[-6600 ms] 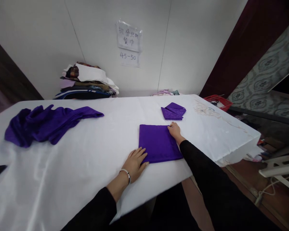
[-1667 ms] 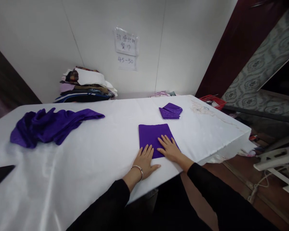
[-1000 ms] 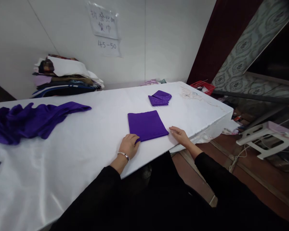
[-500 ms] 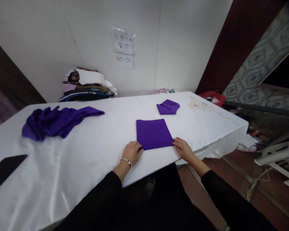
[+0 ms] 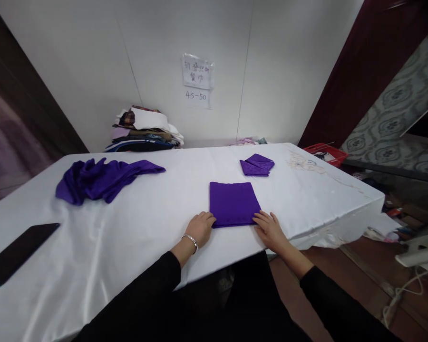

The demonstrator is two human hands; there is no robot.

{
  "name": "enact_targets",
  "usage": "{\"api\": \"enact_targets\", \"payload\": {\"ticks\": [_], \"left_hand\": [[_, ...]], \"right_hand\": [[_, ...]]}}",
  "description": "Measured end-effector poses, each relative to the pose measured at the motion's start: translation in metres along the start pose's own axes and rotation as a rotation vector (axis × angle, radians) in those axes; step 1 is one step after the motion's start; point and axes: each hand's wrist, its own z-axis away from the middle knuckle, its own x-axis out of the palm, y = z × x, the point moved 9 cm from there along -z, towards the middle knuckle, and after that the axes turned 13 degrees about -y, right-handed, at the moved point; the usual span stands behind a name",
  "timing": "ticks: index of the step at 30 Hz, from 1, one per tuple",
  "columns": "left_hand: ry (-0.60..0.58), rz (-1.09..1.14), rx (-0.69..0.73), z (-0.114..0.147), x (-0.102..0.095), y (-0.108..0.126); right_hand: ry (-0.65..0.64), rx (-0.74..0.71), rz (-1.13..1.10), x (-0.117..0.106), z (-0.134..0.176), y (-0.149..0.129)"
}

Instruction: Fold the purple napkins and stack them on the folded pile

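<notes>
A purple cloth napkin [image 5: 233,203], folded to a neat layered square, lies flat on the white-covered table near its front edge. At its near left corner is my left hand [image 5: 199,229], fingers together and closed on the edge, the thumb mostly hidden. My right hand [image 5: 271,232] rests at the near right corner, its fingertips touching the fabric and its fingers somewhat spread. Just behind the square sits a second purple napkin [image 5: 257,165], folded into a pointed shape. A crumpled purple cloth [image 5: 105,180] lies to the left.
A black flat device [image 5: 19,254] lies at the table's left. Stacked clothes [image 5: 146,128] stand against the back wall below a handwritten sign [image 5: 197,78]. Loose threads [image 5: 303,162] lie at the right, near a red basket [image 5: 330,154]. A white stool [image 5: 421,251] is at the far right.
My view has shifted left, so everything sits further right. The fingers of my right hand have spread a little and lie more over the corner. The square napkin stays in place.
</notes>
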Motion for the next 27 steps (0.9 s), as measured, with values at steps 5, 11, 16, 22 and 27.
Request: {"api": "enact_targets", "payload": {"ticks": [5,11,16,22,27], "left_hand": [[0.045,0.053,0.017,-0.002,-0.002,-0.005],[0.151,0.158,0.024,0.007,-0.005,-0.016],[0.180,0.210,0.019,0.017,-0.007,-0.021],[0.192,0.228,-0.051,0.025,-0.009,-0.042],[0.167,0.164,-0.191,0.027,-0.012,-0.060]], "right_hand": [[-0.041,-0.063,-0.025,0.006,-0.017,-0.036],[-0.085,-0.156,-0.028,0.009,-0.035,-0.071],[-0.113,-0.172,0.004,0.013,-0.044,-0.085],[-0.122,-0.106,0.064,0.010,-0.039,-0.066],[-0.126,-0.131,0.072,0.007,-0.030,-0.064]]}}
